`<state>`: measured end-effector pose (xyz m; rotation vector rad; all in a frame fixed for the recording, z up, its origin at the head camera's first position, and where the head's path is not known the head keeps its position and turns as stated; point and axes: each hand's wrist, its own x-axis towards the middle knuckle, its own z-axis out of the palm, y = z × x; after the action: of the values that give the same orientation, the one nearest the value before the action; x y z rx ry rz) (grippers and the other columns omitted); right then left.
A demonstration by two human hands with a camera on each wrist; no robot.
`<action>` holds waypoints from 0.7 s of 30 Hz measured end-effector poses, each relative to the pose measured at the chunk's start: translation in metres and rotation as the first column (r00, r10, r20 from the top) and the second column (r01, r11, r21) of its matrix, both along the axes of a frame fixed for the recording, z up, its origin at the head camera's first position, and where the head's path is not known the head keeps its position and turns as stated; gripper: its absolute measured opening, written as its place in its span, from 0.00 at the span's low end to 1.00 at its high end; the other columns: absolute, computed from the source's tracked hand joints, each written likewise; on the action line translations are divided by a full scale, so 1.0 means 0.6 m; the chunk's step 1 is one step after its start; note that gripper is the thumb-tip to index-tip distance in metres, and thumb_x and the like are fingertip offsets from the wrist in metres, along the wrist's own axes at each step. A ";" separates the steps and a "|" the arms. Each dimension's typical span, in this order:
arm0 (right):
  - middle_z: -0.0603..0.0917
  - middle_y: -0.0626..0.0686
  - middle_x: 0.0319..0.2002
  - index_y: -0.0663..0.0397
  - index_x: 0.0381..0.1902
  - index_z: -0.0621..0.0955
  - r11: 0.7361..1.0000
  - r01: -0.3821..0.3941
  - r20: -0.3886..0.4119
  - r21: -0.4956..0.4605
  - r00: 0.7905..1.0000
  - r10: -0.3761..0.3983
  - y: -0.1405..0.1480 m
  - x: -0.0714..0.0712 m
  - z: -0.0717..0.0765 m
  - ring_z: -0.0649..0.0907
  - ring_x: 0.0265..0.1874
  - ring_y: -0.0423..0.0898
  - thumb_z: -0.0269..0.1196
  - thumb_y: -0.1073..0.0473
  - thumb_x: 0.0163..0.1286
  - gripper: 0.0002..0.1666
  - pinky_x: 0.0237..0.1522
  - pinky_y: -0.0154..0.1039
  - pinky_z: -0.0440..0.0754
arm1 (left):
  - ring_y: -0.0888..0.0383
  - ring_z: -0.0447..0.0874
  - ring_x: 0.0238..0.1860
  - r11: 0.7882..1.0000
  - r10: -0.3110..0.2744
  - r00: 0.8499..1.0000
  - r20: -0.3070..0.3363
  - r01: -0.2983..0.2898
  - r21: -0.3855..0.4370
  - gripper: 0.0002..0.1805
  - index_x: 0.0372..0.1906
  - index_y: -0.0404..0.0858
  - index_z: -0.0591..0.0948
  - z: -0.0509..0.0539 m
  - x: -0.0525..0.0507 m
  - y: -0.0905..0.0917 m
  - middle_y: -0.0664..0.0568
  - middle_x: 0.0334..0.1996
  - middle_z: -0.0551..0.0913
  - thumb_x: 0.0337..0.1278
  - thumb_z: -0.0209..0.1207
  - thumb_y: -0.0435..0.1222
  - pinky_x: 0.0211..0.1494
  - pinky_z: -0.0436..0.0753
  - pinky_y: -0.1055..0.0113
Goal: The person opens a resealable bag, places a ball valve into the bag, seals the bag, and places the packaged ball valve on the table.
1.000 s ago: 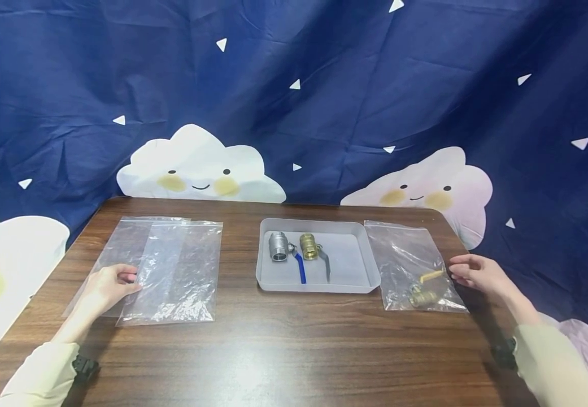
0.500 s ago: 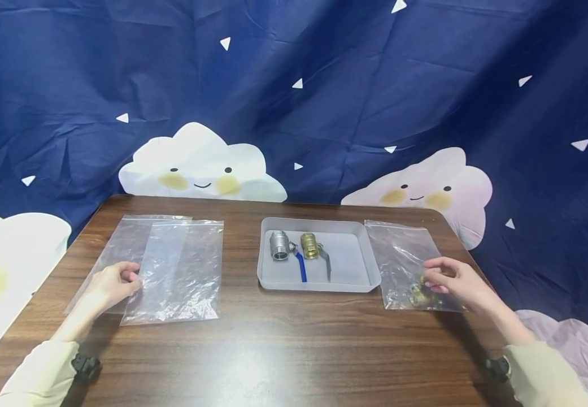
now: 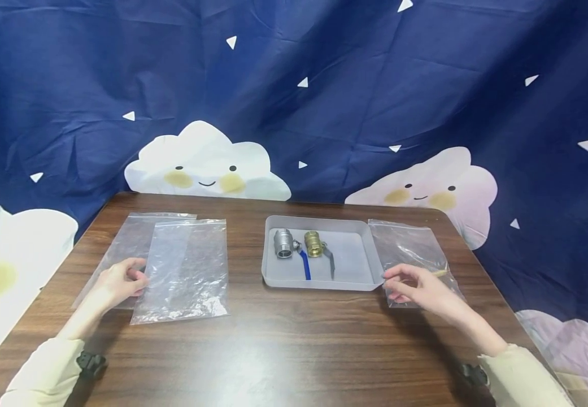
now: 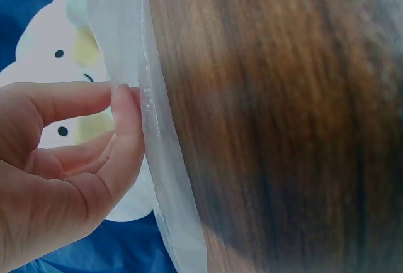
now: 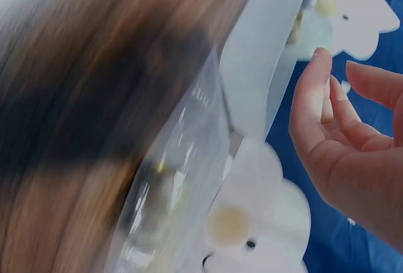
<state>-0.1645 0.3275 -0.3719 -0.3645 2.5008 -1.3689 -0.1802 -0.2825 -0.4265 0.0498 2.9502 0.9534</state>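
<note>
My left hand (image 3: 120, 282) pinches the left edge of a clear zip bag (image 3: 187, 271); in the left wrist view thumb and forefinger (image 4: 128, 112) meet at the film of the bag. A second clear zip bag (image 3: 126, 240) lies partly beneath it. Above the right corner of a shallow white tray (image 3: 357, 265) hovers my right hand (image 3: 418, 288), fingers loosely bent around nothing. Inside the tray lie a silver ball valve (image 3: 284, 243) with a blue lever and a brass ball valve (image 3: 314, 243) with a grey lever.
Right of the tray lies another zip bag (image 3: 400, 240) with a yellow-levered brass valve inside, mostly hidden behind my right hand. All rest on a brown wooden table (image 3: 283, 350). Behind hangs a blue cloth (image 3: 324, 85) printed with clouds.
My right hand has moved left from the table's right side, across the bagged valve, to the tray's right corner. The front bag's lower left corner has shifted slightly right along with my left hand.
</note>
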 end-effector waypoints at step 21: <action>0.83 0.74 0.49 0.78 0.57 0.72 0.939 -0.290 0.185 -0.182 0.928 0.323 -0.228 0.002 -0.046 0.87 0.45 0.60 0.56 0.62 0.74 0.22 0.49 0.48 0.88 | 0.55 0.91 0.29 0.995 -0.026 0.994 0.104 0.016 0.100 0.30 0.62 0.21 0.70 0.003 0.011 0.013 0.38 0.37 0.86 0.59 0.62 0.34 0.35 0.87 0.69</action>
<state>-0.1631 0.1908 -0.3996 -0.5821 2.0695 -1.3903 -0.1737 -0.2746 -0.4248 0.0330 2.8002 1.0642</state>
